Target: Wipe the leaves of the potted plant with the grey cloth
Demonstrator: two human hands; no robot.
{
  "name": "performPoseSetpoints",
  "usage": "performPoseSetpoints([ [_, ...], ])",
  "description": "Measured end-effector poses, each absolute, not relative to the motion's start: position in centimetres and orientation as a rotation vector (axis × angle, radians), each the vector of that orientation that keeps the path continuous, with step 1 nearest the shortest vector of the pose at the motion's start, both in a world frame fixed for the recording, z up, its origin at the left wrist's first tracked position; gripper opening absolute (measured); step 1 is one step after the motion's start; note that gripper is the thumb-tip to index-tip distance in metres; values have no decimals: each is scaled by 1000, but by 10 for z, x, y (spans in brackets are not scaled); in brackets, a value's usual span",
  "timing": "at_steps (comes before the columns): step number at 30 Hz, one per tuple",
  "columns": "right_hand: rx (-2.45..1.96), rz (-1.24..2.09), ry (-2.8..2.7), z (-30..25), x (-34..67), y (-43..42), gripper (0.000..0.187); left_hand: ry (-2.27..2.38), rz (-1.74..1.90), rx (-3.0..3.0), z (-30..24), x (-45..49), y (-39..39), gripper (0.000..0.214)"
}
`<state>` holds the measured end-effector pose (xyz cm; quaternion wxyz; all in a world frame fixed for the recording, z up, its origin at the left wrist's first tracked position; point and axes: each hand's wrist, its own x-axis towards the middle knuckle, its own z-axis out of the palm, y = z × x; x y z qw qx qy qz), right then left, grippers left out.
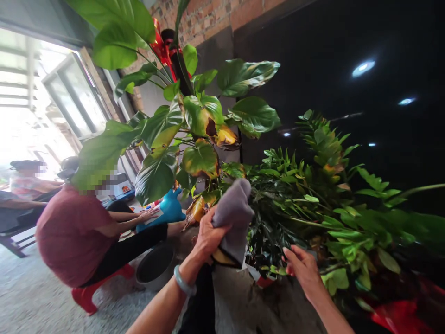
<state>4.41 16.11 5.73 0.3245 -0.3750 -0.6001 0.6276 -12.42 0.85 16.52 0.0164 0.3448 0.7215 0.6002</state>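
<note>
My left hand (pixel 208 236), with a pale bangle on its wrist, is closed around a folded grey cloth (pixel 236 222). A yellow patch with a dark edge shows at the cloth's lower end. My right hand (pixel 304 269) is at the lower leaves of a dark green potted plant (pixel 267 232). Its fingers are loosely bent and apart, and I see nothing held in them. Just beyond the cloth rises a tall plant with broad leaves (pixel 201 157), some of them yellow and brown.
To the left a person in a dark red shirt (pixel 74 232) sits on a red stool (pixel 85 297), near a grey bucket (pixel 156 266) and a blue object (pixel 170 206). More people sit farther back. A glossy black wall (pixel 313 60) stands behind the plants, and leafy stems (pixel 361 222) spread rightward.
</note>
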Motion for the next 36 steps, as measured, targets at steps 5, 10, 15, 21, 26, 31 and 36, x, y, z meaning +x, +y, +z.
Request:
performPoseSetpoints([
  [5, -994, 1617, -1567, 57, 42, 159, 35, 2262, 1667, 916, 152, -124, 25, 35],
  [10, -1013, 1607, -1568, 59, 46, 163, 34, 1952, 1170, 1034, 129, -98, 1, 32],
  [15, -1007, 1676, -1542, 61, 45, 161, 37, 1814, 1630, 1028, 171, -101, 16, 48],
  [21, -964, 1649, -1553, 50, 42, 163, 35, 1987, 1595, 1153, 150, -102, 47, 45],
  [26, -938, 1641, -1572, 48, 45, 168, 33, 1839, 1248, 1556, 139, -88, 41, 42],
  [31, -981, 1644, -1593, 50, 45, 166, 33, 1835, 1789, 1527, 188, -98, 74, 50],
  [36, -980, 1624, -1604, 47, 45, 168, 33, 1994, 1595, 1336, 159, -99, 79, 47],
])
